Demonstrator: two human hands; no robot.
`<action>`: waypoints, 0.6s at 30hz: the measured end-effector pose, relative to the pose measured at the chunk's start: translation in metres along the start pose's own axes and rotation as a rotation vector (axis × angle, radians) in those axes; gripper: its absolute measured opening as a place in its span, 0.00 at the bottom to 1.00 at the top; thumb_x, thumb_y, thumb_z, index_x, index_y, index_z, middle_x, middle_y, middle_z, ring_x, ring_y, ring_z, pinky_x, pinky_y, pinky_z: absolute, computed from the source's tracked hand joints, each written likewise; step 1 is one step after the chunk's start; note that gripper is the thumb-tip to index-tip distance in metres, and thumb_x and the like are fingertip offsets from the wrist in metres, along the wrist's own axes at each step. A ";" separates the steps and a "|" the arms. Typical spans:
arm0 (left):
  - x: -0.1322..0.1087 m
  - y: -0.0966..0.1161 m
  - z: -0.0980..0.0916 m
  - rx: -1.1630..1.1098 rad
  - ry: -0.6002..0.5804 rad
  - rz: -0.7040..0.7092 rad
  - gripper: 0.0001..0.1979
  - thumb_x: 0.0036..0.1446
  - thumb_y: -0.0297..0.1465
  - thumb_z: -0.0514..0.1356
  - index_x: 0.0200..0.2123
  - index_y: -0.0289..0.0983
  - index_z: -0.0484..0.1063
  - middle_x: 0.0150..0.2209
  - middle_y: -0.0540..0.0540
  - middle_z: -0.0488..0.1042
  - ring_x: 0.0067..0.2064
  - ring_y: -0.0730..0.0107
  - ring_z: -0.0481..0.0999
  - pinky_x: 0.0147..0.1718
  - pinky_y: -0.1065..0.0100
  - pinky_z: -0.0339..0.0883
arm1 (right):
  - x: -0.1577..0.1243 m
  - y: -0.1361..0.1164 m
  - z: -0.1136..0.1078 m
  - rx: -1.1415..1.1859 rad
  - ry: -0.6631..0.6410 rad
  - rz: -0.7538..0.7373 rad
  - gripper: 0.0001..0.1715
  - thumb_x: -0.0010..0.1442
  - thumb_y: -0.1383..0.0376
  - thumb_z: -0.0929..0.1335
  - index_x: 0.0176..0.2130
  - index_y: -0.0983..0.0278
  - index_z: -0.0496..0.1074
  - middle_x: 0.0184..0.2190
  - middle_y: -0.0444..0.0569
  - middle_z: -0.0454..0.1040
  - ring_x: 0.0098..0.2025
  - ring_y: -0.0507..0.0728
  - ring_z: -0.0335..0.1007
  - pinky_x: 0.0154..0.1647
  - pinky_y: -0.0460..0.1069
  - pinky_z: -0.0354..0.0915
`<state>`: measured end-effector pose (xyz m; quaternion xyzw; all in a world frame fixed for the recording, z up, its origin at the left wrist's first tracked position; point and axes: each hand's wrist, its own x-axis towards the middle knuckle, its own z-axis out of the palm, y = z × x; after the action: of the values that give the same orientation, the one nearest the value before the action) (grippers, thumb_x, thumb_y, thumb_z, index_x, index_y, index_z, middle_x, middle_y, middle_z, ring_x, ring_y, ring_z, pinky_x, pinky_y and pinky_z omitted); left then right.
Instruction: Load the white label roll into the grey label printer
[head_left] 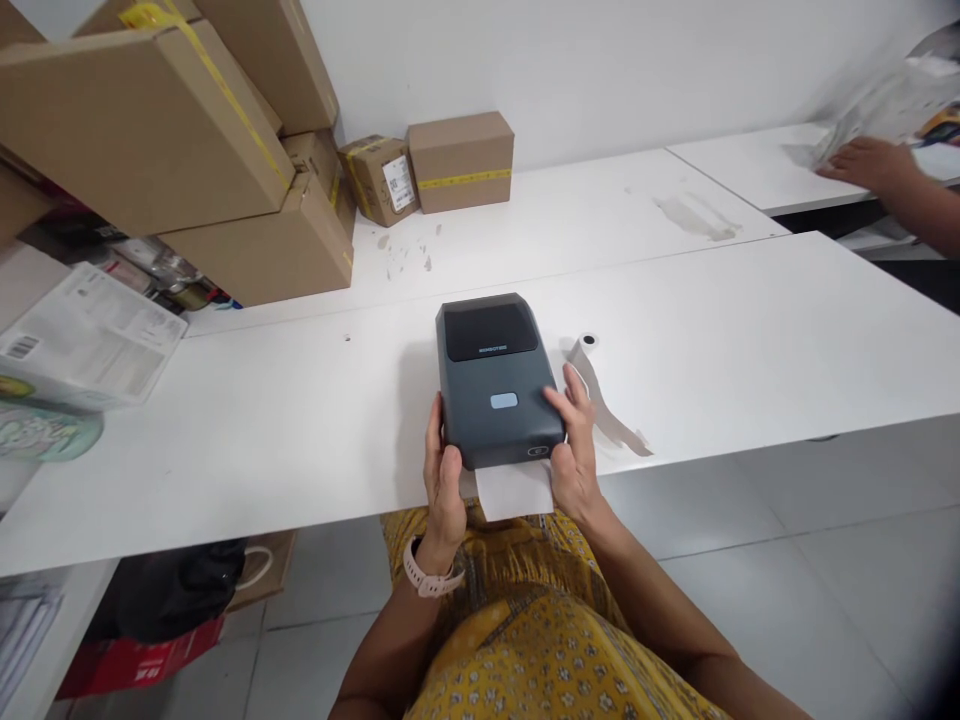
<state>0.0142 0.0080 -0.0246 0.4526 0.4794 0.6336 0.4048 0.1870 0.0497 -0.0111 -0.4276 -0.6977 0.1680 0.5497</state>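
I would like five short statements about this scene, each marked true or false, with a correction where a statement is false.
1. The left hand and the right hand touch the dark grey label printer on its two sides. True.
2. A white paper label sticks out of the printer's front. True.
3. The printer stands in the middle of the white table. False: it stands at the near edge.
4. The brown cardboard boxes lie right of the printer. False: they are stacked at the back left.
5. A co-worker's hand rests on a second white table at the far right. True.
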 end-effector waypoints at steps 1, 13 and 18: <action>0.000 0.000 -0.001 -0.010 0.005 -0.010 0.33 0.74 0.49 0.50 0.77 0.47 0.52 0.79 0.43 0.52 0.79 0.54 0.55 0.76 0.53 0.55 | 0.006 -0.003 -0.003 -0.053 -0.007 -0.066 0.33 0.77 0.44 0.52 0.71 0.46 0.64 0.80 0.42 0.49 0.81 0.68 0.44 0.78 0.73 0.49; 0.002 0.007 0.001 -0.060 0.005 0.003 0.33 0.72 0.45 0.56 0.76 0.47 0.57 0.78 0.43 0.55 0.77 0.50 0.59 0.73 0.54 0.62 | 0.059 -0.025 -0.012 -0.365 -0.271 -0.384 0.14 0.73 0.49 0.67 0.48 0.53 0.76 0.65 0.42 0.77 0.78 0.66 0.54 0.80 0.71 0.34; 0.002 0.007 0.000 -0.056 -0.076 0.032 0.37 0.70 0.43 0.60 0.77 0.48 0.52 0.79 0.42 0.51 0.78 0.49 0.57 0.73 0.54 0.60 | 0.032 -0.005 -0.012 -0.063 -0.140 -0.156 0.20 0.77 0.50 0.61 0.58 0.53 0.74 0.70 0.49 0.70 0.76 0.65 0.59 0.75 0.71 0.55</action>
<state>0.0128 0.0084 -0.0173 0.4721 0.4385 0.6356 0.4252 0.1953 0.0694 0.0165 -0.3762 -0.7705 0.1324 0.4972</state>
